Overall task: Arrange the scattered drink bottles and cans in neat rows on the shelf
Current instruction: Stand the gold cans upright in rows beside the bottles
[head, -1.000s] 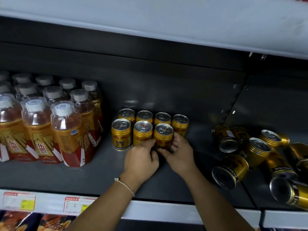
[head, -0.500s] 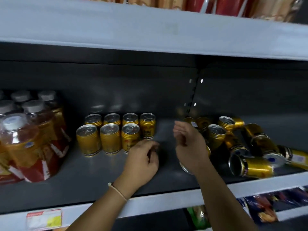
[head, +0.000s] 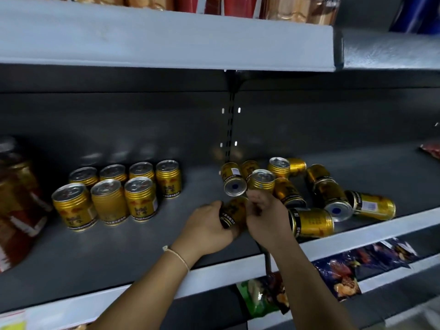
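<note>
Grey shelf (head: 133, 244) spans the view, with an upper shelf (head: 166, 39) above it. At 9 o'clock stands a blurred bottle (head: 16, 201) with a red and amber label. Upright cans (head: 116, 194) form two neat rows at about 10 o'clock of the hands — four behind, three in front. Scattered cans (head: 333, 198) lie mostly on their sides at 3 o'clock, some touching or overlapping. Snack packets (head: 340, 275) sit on the lower shelf at 5 o'clock. Left hand (head: 209, 231), a thin bracelet at its wrist, has its grip curled round a tilted can (head: 232, 211). Right hand (head: 266, 215) — fingers curled — touches the same can; whether its grip holds it cannot be told.
</note>
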The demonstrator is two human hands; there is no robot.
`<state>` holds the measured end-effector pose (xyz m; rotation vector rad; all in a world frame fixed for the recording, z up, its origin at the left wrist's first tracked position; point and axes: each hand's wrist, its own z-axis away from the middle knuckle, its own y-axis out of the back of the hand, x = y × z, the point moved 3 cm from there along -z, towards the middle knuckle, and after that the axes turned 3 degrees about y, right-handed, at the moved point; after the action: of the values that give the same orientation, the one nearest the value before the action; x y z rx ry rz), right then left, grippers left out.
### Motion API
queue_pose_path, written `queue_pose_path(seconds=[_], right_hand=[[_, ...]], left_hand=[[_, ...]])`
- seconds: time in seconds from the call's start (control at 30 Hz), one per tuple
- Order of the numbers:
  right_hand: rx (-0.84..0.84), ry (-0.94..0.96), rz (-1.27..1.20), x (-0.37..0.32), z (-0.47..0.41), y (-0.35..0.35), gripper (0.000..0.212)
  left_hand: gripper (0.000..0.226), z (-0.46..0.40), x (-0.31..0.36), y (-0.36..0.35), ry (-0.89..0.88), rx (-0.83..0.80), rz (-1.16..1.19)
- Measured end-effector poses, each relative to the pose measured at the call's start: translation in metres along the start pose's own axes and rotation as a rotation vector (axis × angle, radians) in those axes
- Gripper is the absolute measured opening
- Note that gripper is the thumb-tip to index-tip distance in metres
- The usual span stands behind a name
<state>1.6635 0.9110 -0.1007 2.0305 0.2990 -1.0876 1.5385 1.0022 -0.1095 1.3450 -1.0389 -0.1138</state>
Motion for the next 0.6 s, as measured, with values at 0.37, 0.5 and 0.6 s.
queue_pose_path(seconds=[0.37, 0.5, 0.6], right_hand=[[-0.132, -0.337, -0.585, 0.018, -0.003, -0.009, 0.026], [-0.286, -0.350, -0.819, -0.002, -0.007, -0.025, 0.034], [-0.274, -0.269, -0.857, -0.014, -0.009, -0.033, 0.043]], left_hand=[[0.033, 0.018, -0.001, -0.002, 0.070, 0.375, 0.341], [0.064, 0.027, 0.000, 0.008, -0.015, 0.556, 0.212], [0.075, 0.032, -0.004, 0.015, -0.044, 0.574, 0.161]])
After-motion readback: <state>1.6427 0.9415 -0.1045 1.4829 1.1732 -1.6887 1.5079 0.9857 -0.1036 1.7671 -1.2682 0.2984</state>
